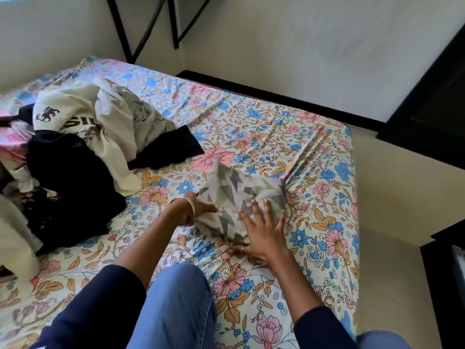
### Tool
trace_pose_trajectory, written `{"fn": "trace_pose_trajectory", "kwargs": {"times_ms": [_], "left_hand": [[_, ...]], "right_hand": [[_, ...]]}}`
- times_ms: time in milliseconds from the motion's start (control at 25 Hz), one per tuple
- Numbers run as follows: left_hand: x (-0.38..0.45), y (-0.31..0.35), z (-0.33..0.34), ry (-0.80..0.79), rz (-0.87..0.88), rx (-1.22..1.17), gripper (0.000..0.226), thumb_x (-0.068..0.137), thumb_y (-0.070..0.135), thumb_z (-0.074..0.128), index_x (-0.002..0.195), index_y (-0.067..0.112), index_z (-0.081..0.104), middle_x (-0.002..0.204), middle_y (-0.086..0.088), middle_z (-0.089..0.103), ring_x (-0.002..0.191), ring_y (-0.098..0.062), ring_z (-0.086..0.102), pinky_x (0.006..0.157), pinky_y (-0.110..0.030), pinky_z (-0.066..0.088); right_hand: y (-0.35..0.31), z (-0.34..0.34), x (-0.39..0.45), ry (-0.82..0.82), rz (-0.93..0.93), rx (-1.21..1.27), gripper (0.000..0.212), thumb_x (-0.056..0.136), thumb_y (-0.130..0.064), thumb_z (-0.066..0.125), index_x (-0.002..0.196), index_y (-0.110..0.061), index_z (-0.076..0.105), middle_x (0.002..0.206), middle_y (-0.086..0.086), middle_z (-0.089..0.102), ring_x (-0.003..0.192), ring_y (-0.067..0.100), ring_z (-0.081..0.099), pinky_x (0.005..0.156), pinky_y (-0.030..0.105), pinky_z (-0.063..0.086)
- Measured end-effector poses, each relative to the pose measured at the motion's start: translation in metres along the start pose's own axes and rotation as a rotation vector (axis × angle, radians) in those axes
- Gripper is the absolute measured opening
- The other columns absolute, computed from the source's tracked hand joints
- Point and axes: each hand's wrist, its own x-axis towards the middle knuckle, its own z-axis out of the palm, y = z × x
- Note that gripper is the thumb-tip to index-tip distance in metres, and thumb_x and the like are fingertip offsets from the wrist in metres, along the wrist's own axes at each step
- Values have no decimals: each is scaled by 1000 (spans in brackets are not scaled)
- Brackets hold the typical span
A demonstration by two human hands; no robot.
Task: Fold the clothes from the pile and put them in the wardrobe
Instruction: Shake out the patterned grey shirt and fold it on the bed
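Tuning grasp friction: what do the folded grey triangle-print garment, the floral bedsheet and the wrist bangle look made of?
Folded grey triangle-print garment: thin woven fabric, matte, probably cotton; it creases softly under the right hand and left hand.
Floral bedsheet: thin printed cloth, matte, with long wrinkles; fibre unclear.
Wrist bangle: gold-coloured, shiny, probably metal.

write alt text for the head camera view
A person's left hand grips and right hand presses flat on a folded triangle-print garment on a floral bedsheet. A pile of unfolded clothes lies to the left.
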Motion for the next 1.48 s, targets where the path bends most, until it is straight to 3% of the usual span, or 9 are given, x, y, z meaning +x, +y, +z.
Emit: {"fn": "trace_pose_trajectory", "kwargs": {"times_ms": [240, 400, 600, 720, 840, 960, 1120, 1360, 1480], "left_hand": [[-28, 24, -4, -138, 52, -369, 24, 84, 17, 72, 103, 11, 58, 96, -14, 67, 80, -30, 64, 61, -40, 55], [-46, 52, -11, -143, 57, -364, 18, 84, 12, 71, 92, 5, 57, 84, -14, 65, 70, -25, 64, 55, -36, 55], [-82, 96, -36, -376, 411, -937, 23, 95, 24, 55, 109, 6, 59, 93, -11, 68, 78, -23, 65, 72, -36, 57], [-97, 108, -46, -174, 748, -953, 24, 98, 21, 52, 116, 11, 63, 105, -9, 70, 84, -20, 65, 73, -31, 53], [-89, 93, -39, 26, 802, -830, 19, 97, 14, 53, 109, 9, 68, 93, -8, 71, 73, -17, 64, 64, -26, 52], [-59, 55, -15, 225, 543, -511, 20, 95, 17, 57, 106, 5, 68, 91, -7, 71, 68, -15, 60, 59, -26, 49], [-44, 0, 31, -5, 135, -365, 28, 90, 22, 65, 108, 0, 63, 85, -12, 65, 57, -18, 54, 49, -28, 49], [-42, -23, 83, 112, 263, 59, 55, 76, 34, 79, 120, 14, 54, 113, -9, 64, 90, -23, 59, 80, -33, 53], [-38, -31, 89, 136, 305, 18, 60, 78, 35, 77, 127, 15, 50, 115, -10, 64, 92, -25, 60, 80, -35, 52]], "right_hand": [[-49, -1, 3, 316, -18, 186, 107, 81, -59, 65, 152, -27, -8, 161, 15, 13, 146, 40, 15, 110, 68, 10], [-40, -19, 0, 501, -14, 446, 70, 85, -6, 65, 146, -16, 32, 107, 11, 68, 97, 33, 68, 83, 43, 56], [13, -112, -20, 160, -86, 1388, 25, 86, 6, 60, 108, -6, 62, 98, 10, 71, 92, 27, 69, 79, 40, 59], [48, -133, -30, 173, -100, 1760, 22, 82, 11, 59, 100, -1, 66, 93, 15, 73, 87, 33, 70, 72, 40, 60], [76, -95, -24, 63, 0, 2013, 34, 79, 3, 59, 113, 3, 63, 104, 24, 69, 93, 38, 67, 78, 46, 58], [90, -24, -20, 10, 351, 1966, 54, 73, -9, 73, 124, 2, 59, 114, 28, 65, 96, 39, 67, 85, 53, 55], [106, 12, -26, 165, 575, 1890, 35, 83, -4, 68, 118, -1, 63, 97, 22, 70, 84, 34, 68, 71, 49, 59], [91, 4, -32, 207, 448, 1388, 50, 82, -2, 71, 126, -16, 53, 116, 6, 65, 108, 22, 60, 88, 36, 51], [66, 11, -36, 460, 658, 876, 47, 90, -9, 63, 135, -13, 49, 128, 14, 53, 105, 24, 54, 81, 32, 48]]}}
